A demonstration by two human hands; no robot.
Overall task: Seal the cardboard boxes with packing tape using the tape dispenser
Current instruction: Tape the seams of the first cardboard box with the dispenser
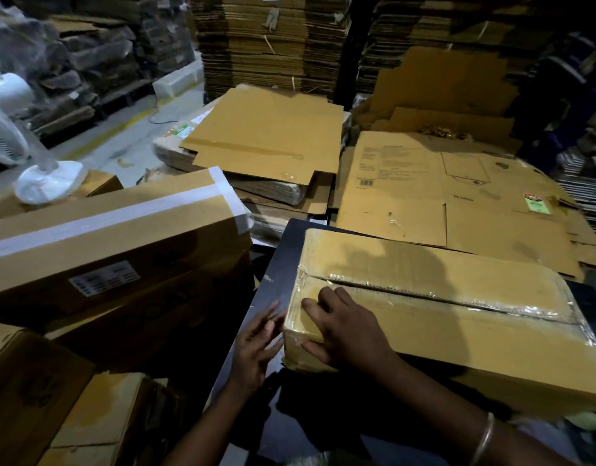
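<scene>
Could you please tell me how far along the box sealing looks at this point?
Done: the box on the left carries white tape along its top, and the box on the dark table has clear tape over its centre seam. In hand: the right hand presses the tape at its corner; the left hand is beside it. Left: unclear; no tape dispenser is visible.

You are working in dim, warm light that seems to fall from above and behind you: your head and shoulders throw a soft shadow across the taped box and the flattened cardboard beyond. Clear tape along the box seam catches small glints. The corners sink into near black. The white fan at your left is smeared with blur, and straight edges bow towards the frame's borders.
</scene>
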